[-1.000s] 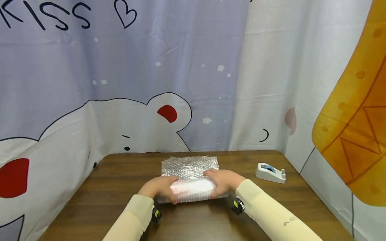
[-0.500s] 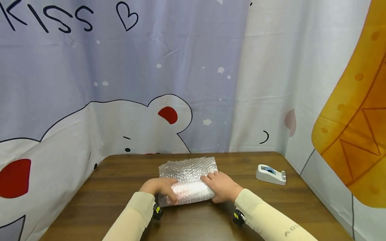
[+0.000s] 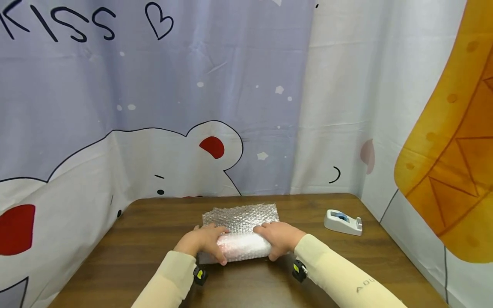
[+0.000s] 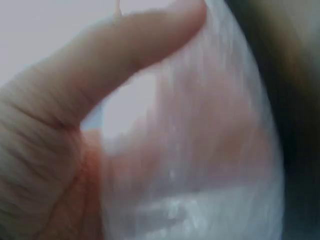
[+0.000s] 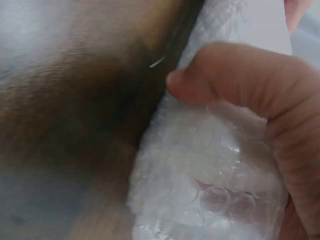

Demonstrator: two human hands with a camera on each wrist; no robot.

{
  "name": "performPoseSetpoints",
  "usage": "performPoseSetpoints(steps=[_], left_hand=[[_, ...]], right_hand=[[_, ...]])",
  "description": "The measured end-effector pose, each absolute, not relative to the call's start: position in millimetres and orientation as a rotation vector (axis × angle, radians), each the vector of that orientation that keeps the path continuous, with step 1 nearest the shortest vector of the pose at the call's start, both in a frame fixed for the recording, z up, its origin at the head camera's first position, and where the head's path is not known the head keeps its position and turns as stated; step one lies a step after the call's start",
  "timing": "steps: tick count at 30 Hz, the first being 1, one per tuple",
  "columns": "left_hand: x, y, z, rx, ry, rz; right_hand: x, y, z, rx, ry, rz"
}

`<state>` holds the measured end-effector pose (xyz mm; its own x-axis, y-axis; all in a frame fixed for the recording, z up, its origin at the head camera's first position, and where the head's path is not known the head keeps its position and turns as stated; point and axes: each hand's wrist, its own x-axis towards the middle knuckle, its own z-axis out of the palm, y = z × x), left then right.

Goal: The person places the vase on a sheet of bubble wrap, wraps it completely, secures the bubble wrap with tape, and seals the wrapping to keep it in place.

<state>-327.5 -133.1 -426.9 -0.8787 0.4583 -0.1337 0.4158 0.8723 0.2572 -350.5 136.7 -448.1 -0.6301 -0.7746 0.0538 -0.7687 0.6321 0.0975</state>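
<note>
blurred bubble wrap [image 4: 195, 145], left-wrist view

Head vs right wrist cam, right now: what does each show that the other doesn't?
Head only: the tape dispenser on the right side of the table, plus the lettering on the curtain.

Right wrist only: clear outlines of single round bubbles in the wrap, up close.

Both: the right hand gripping the bubble wrap roll, and some tabletop.
</note>
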Motion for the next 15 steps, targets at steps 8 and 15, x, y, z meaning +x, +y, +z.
performPoseSetpoints(steps=[8, 15], left_hand=[[-308, -107, -428, 0.848, 3.048, 0.097], [-314, -105, -449, 0.853, 3.161, -0.060]], right_hand=[[-362, 131, -443, 1.305, -3.010, 0.185], [-368, 127, -441, 1.300, -3.153, 0.339]])
